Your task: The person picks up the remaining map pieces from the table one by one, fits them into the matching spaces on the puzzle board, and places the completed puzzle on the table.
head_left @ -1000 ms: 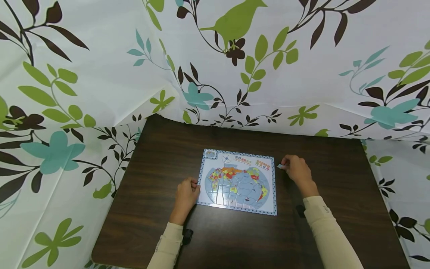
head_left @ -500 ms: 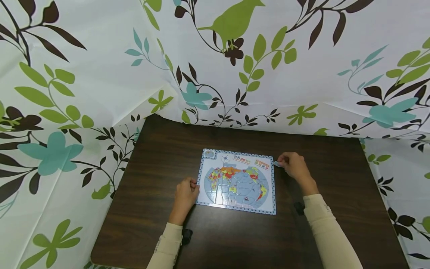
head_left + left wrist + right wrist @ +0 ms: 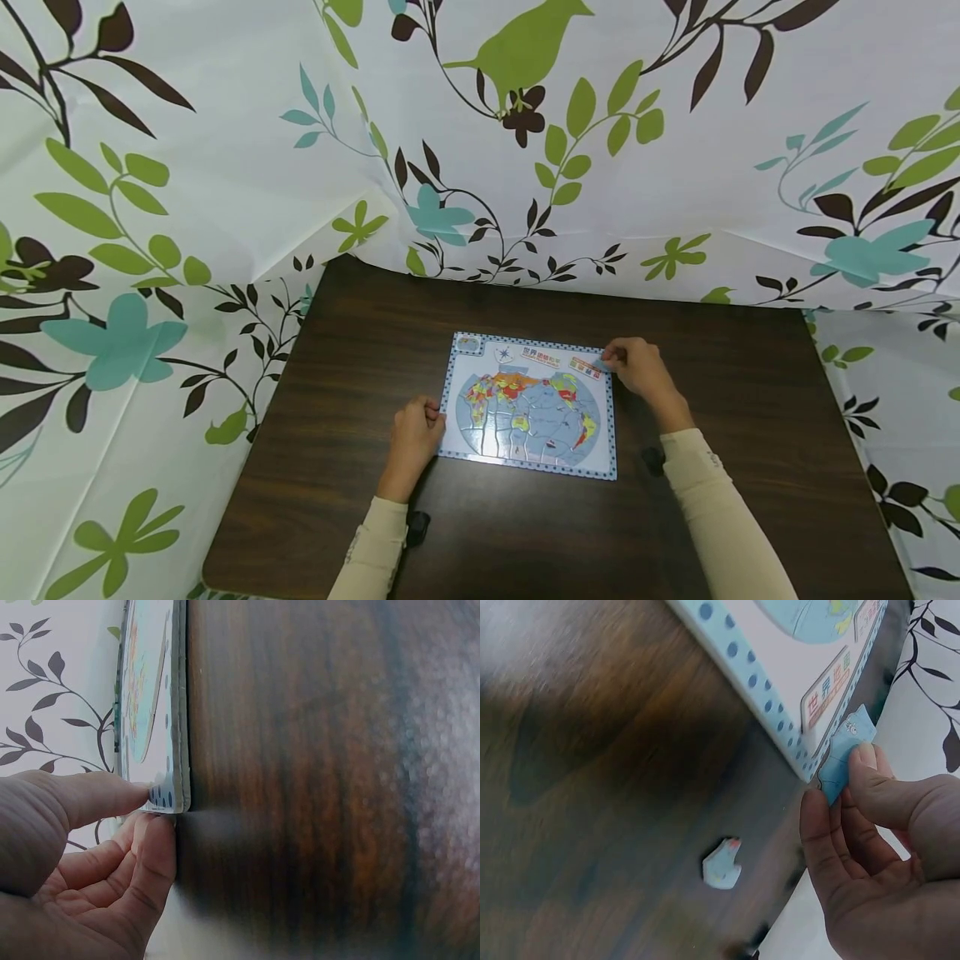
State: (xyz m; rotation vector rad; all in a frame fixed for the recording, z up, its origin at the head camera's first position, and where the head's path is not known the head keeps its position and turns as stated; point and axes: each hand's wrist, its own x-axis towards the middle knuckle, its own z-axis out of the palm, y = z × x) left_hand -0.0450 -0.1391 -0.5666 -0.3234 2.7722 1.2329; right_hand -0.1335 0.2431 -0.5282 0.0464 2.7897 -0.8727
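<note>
A world-map jigsaw puzzle (image 3: 540, 472) in a white tray with a dotted blue border lies on the brown table. Interlocking pieces fill most of its oval map, and bare white shows along the map's top. At the tray's left edge my left hand (image 3: 415, 432) grips the border, thumb on top and index finger against the edge, as the left wrist view (image 3: 97, 847) shows. Over the upper right corner, my right hand (image 3: 641, 367) pinches a light-blue puzzle piece (image 3: 844, 750) between thumb and fingers. That piece is tilted and overlaps the printed label there.
Another small pale-blue puzzle piece (image 3: 721, 864) lies loose on the table (image 3: 720, 400) to the right of the tray. A leaf-and-bird patterned cloth (image 3: 480, 150) hangs behind the table and along its left side.
My right hand has moved left with the puzzle piece, from beside the tray to above its upper right corner. The left hand keeps its place on the left edge.
</note>
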